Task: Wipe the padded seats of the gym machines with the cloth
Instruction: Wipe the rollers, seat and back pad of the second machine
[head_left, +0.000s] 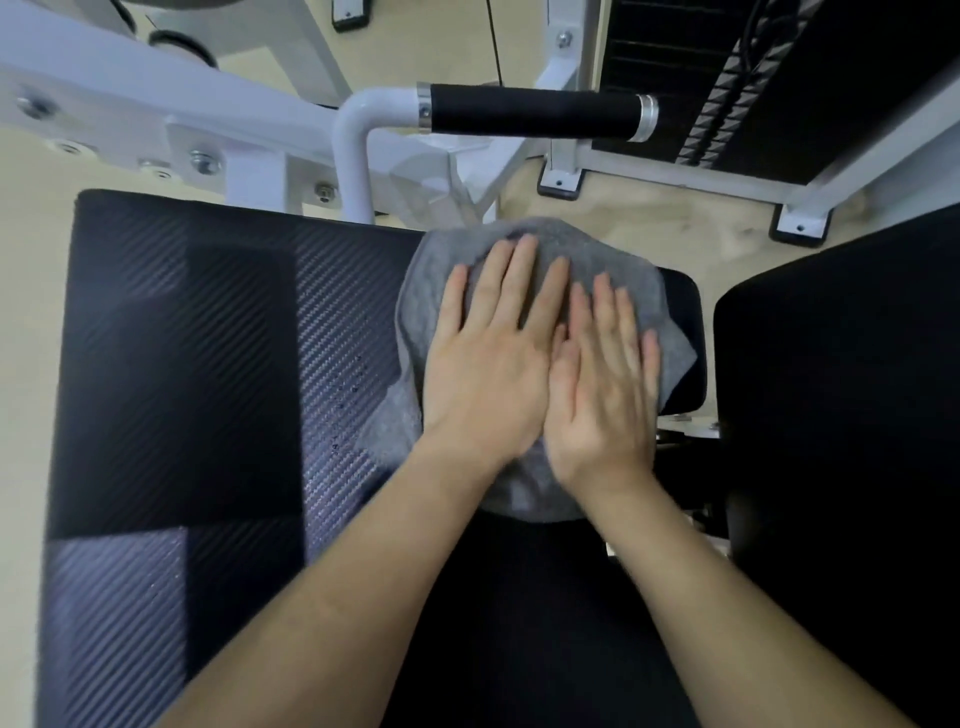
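— Grey terry cloth (524, 249) was seen spread near the far edge of the padded seat (218, 364), bunched and overhanging that edge a little. What was noted around it?

— A white tubular frame (353, 156) was seen rising just behind the seat, with a black foam-covered handle (530, 110) capped by metal rings crossing above the cloth. A second black pad (841, 415) was seen close on the right, with only a narrow gap between the two. White bolted feet (558, 182) were seen on the pale floor (675, 228) beyond.

— And the hands?

— Both were laid flat on the cloth, fingers extended and slightly spread, nothing gripped. The left hand (488, 364) was pressed on the middle of the cloth; the right hand (602, 384) was set just beside it, touching along the thumb side, blurred at the fingertips.

— How much room was left?

— The whole left part of the seat was uncovered, out to its squared corner. Its black surface was marked by a fine diagonal weave, with glossy bands, and small droplets (345, 389) were seen beside the cloth.
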